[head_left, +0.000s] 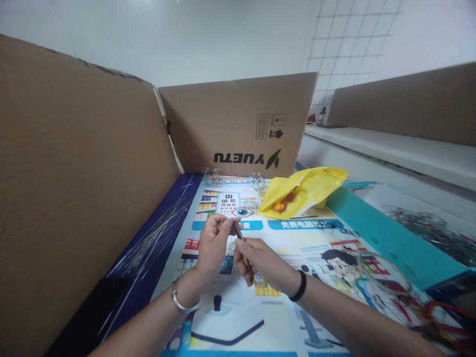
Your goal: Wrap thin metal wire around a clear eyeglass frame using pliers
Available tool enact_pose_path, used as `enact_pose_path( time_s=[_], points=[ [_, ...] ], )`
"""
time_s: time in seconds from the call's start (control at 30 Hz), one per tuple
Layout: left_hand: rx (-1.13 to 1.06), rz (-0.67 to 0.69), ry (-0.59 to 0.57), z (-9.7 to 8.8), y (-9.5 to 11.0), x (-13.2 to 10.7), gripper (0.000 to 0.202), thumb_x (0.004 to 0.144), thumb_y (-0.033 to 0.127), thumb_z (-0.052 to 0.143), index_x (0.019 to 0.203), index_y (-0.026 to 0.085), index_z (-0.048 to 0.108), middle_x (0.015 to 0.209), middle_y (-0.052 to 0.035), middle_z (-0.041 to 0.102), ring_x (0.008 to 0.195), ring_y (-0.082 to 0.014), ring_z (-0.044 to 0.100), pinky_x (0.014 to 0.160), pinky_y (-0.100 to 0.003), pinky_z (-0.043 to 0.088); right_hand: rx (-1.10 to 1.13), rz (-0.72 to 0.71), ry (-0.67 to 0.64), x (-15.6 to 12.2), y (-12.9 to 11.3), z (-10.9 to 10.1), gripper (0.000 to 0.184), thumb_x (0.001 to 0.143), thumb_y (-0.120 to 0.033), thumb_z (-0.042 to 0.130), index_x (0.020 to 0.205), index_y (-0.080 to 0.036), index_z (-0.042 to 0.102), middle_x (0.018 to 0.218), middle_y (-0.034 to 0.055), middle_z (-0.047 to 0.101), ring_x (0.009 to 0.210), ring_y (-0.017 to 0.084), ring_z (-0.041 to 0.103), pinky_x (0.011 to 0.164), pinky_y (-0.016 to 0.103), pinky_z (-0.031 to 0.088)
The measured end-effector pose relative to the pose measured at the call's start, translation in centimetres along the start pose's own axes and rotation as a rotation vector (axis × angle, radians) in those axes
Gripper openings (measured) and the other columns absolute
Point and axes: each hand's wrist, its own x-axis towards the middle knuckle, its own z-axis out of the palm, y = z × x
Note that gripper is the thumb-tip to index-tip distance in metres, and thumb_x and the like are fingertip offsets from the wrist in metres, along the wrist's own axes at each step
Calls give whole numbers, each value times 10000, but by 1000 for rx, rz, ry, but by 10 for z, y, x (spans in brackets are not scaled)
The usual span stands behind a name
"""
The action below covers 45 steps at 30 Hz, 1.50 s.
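Observation:
A pair of pliers with yellow handles is gripped in my right hand, fingers wrapped round the handles. The jaws point up and to the left, meeting the fingertips of my left hand. That hand is closed in a pinch; whatever lies between its thumb and fingers is too small to make out. Some thin wire seems to hang just below the fingertips, though it is blurred. Both hands are above a printed poster sheet covering the table.
Thin straight wires lie at the left beside a dark flat object. A yellow bag rests beyond my hands. Wire pieces fill a white tray at right; coils of wire lie nearer. Cardboard panels stand behind and left.

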Motion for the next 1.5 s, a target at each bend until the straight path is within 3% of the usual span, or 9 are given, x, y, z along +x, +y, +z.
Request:
enact_pose_path(
  time_s=[0.23,0.47,0.73,1.03,1.2,1.37,1.5],
  points=[
    [117,108,-25,-3,-1,-2,97,819,264,524,836,169,517,793,-22,662,719,-115,609,700,-252,475,46,24,-33,-1,-1,1,392,807,-528,414,686,-159,468,472,-48,508,320,80,471,315,176,340],
    [233,196,-37,-7,-6,-2,97,814,258,528,837,171,562,796,-20,649,709,-120,598,686,-254,470,-9,28,-70,-1,0,2,324,828,-424,375,625,-176,422,357,-60,452,275,87,436,301,172,326],
    [217,184,-60,-7,2,-1,77,810,250,525,801,177,504,713,-2,635,605,-107,587,611,-239,471,-147,-21,-25,-2,2,2,312,821,-370,368,562,-195,371,320,-76,393,256,58,353,296,162,289],
    [141,79,-93,-7,5,2,127,794,270,534,760,180,450,670,12,630,525,-99,572,540,-236,468,-549,-9,77,1,3,-5,307,841,-330,327,567,-198,371,395,-52,409,317,86,419,352,200,314],
    [-20,-4,-169,-9,5,6,154,787,267,549,756,180,426,660,9,631,573,-121,603,548,-250,481,-938,-247,139,2,-6,-16,305,834,-326,397,568,-177,410,517,-7,502,487,100,448,472,218,266],
    [-145,-77,-185,-6,6,6,167,774,255,568,765,183,418,625,19,622,599,-133,621,536,-238,474,-1209,-274,176,1,-9,-24,310,871,-377,364,780,-163,569,728,75,641,645,162,550,556,248,303],
    [-140,-74,-168,-4,7,5,168,765,257,577,764,186,425,606,28,618,599,-135,626,531,-232,475,-1378,-251,226,-2,-9,-23,377,891,-398,312,872,-146,590,807,131,663,692,211,595,592,277,339]
  ],
)
